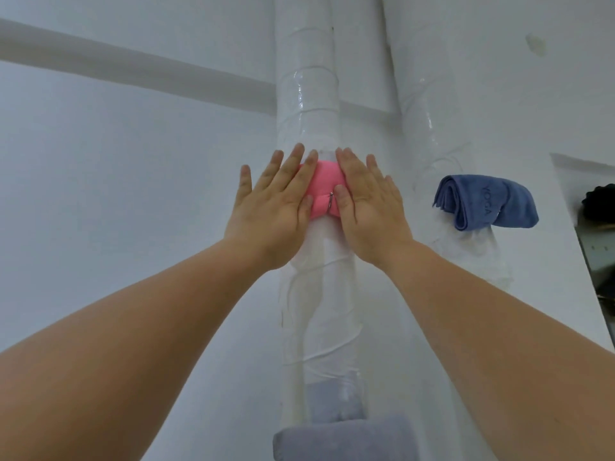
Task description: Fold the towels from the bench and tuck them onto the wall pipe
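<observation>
White painted wall [100, 194] fills the frame; a pale horizontal ledge [133, 69] runs across the upper left. Two vertical pipes stand against it, both wrapped in white covering with glossy clear tape.

Central pipe [307, 78]: a folded pink towel [324, 184] sits on it at frame centre, bunched, with only its middle showing between the hands. A small metal clip or hook [331, 203] shows at its lower edge; which one, cannot tell.

Left hand [273, 207]: flat, fingers [293, 168] straight and spread, pointing up, pressing on the towel's left side. Nothing gripped.

Right hand [369, 207]: flat too, fingers [349, 164] straight, pressing on the towel's right side, thumb lying by the metal piece. Nothing gripped. Both bare forearms reach in from the lower corners.

Right pipe [429, 111]: a folded blue towel [486, 202] at right of centre, lettering "YOGA" on it, well apart from the hands.

Bottom centre: a folded grey towel [339, 440] on the central pipe, below the pink one, partly cut by the frame edge.

Far right edge: a dark object [599, 201], too cropped to identify.
</observation>
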Tool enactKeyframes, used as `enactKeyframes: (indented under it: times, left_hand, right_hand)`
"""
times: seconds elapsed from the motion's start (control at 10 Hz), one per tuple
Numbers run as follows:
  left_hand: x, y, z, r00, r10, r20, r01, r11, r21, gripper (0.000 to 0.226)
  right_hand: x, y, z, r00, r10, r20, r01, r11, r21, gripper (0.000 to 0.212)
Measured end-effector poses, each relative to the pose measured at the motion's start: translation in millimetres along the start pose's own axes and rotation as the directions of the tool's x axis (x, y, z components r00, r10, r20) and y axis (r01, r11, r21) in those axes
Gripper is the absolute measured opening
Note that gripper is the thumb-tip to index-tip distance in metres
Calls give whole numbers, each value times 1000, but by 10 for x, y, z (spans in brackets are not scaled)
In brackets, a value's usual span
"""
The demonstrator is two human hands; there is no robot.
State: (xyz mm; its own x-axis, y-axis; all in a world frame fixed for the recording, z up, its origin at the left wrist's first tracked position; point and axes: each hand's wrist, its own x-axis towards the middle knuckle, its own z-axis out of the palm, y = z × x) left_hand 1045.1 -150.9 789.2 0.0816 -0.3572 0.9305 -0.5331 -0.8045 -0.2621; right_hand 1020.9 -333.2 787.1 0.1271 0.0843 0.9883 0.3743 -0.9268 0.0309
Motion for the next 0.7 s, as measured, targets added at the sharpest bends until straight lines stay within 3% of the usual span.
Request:
enactKeyframes:
  times: [0.1,0.3,0.5,0.7]
  left_hand:
    - [-39,-16,141,999,-41,3,41,993,-113,62]
    - [-30,-1,152,998,-47,34,50,994,-100,63]
    - [-26,40,-144,975,-52,214,29,994,110,67]
    - [-188,191,-485,964,-74,257,27,983,182,68]
  right_hand:
    - [-10,27,100,1000,26,10,-27,995,97,56]
    - [-28,36,93,996,77,50,-83,987,138,63]
    - [-26,-113,-280,937,184,296,-118,967,-226,61]
    - [-132,-191,-614,938,147,314,-26,933,-359,67]
